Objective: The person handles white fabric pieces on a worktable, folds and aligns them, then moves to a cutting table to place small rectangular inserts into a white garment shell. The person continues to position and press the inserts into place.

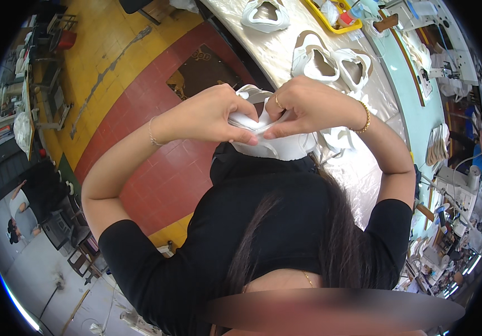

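Note:
A white shoe upper (pixel 297 147) is held up in front of my chest, close to the table's edge. My left hand (pixel 210 116) is closed on one side of its opening, thumb and fingers pinching the material. On the other side my right hand (pixel 319 106) grips the edge with bent fingers, its thumb close to the left thumb. Part of the upper is hidden behind both hands. Just beyond my right hand lie white shoe uppers with beige linings, one (pixel 312 59) beside another (pixel 355 68). A further upper (pixel 265 15) rests at the far end.
The long table (pixel 364 187) has a shiny pale cover and runs along my right. A yellow tray (pixel 320 15) holding small items stands at its far end. Past a light green bench (pixel 386 73) are sewing machines (pixel 460 180). At far left, a person (pixel 21 215) is near dark chairs.

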Demonstrator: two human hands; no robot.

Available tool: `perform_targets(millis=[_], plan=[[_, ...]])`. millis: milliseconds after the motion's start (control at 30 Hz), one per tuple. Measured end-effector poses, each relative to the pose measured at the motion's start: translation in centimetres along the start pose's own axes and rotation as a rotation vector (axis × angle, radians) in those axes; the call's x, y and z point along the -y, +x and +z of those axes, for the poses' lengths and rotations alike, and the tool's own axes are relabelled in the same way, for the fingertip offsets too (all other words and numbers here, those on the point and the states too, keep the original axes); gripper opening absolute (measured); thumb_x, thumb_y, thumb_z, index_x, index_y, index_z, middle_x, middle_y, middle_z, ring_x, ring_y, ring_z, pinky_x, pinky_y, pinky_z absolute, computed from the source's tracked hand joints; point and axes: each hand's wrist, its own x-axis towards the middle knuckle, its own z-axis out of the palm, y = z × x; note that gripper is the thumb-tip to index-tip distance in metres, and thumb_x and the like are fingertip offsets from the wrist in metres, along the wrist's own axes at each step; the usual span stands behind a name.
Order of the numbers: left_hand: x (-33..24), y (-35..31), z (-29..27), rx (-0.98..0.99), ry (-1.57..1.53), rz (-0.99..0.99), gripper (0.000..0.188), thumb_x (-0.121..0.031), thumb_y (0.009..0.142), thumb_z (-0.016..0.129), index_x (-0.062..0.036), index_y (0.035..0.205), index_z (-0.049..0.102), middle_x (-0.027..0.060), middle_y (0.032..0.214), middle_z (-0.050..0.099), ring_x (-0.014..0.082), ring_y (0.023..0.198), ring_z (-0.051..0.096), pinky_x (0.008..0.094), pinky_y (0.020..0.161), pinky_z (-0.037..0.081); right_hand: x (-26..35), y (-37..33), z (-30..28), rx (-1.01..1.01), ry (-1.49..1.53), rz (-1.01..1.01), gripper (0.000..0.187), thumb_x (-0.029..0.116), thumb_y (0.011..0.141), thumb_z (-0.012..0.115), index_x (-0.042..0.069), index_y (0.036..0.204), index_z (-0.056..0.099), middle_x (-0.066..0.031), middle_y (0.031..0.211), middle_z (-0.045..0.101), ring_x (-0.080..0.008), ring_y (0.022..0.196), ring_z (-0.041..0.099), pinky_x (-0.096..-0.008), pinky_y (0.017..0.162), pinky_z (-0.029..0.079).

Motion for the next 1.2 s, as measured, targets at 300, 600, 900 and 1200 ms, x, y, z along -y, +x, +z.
perform_targets(millis=[300, 600, 900, 1200], plan=[[-0.4, 0.5, 0.8, -0.021, 0.012, -0.073, 0.038, -0.034, 0.076, 0.082, -0.002, 0.094, 0.073, 0.0098, 0.064, 0.065, 0.0189, 0.063, 0.06, 0.0322, 0.065, 0.048, 0.7, 0.1, 0.3, -0.002, -0.076, 0.01, 0.034, 0.036, 0.078, 0.078, 0.003, 0.079, 0.071, -0.0133, 0.067, 0.064, -0.0305, 0.064, 0.064, -0.0386, 0.06, 0.049], [-1.3, 0.2, 0.1, 0.062, -0.004, -0.135, 0.033, -0.025, 0.078, 0.081, 0.0024, 0.092, 0.071, 0.0104, 0.056, 0.061, 0.0149, 0.048, 0.06, 0.0269, 0.05, 0.045, 1.0, -0.4, -2.0, 0.097, -0.083, 0.044, 0.032, 0.029, 0.076, 0.08, -0.001, 0.081, 0.069, -0.0136, 0.08, 0.066, -0.0318, 0.074, 0.065, -0.0387, 0.068, 0.05], [-1.8, 0.2, -0.6, 0.076, -0.059, -0.314, 0.046, -0.031, 0.071, 0.084, 0.0039, 0.097, 0.071, 0.0186, 0.076, 0.069, 0.0254, 0.072, 0.069, 0.0335, 0.069, 0.053, 0.5, -0.5, -1.5, 0.02, -0.081, 0.035, 0.03, 0.029, 0.078, 0.079, 0.001, 0.087, 0.071, -0.0128, 0.084, 0.066, -0.031, 0.079, 0.066, -0.0397, 0.071, 0.05], [-1.3, 0.2, -0.4, -0.021, 0.021, -0.271, 0.048, -0.032, 0.069, 0.086, 0.0049, 0.096, 0.071, 0.0195, 0.074, 0.069, 0.0246, 0.066, 0.071, 0.0329, 0.063, 0.054, 0.4, -0.6, -1.2, 0.034, -0.112, 0.096, 0.036, 0.031, 0.081, 0.077, 0.001, 0.101, 0.072, -0.0169, 0.094, 0.07, -0.0331, 0.087, 0.068, -0.0398, 0.079, 0.052]])
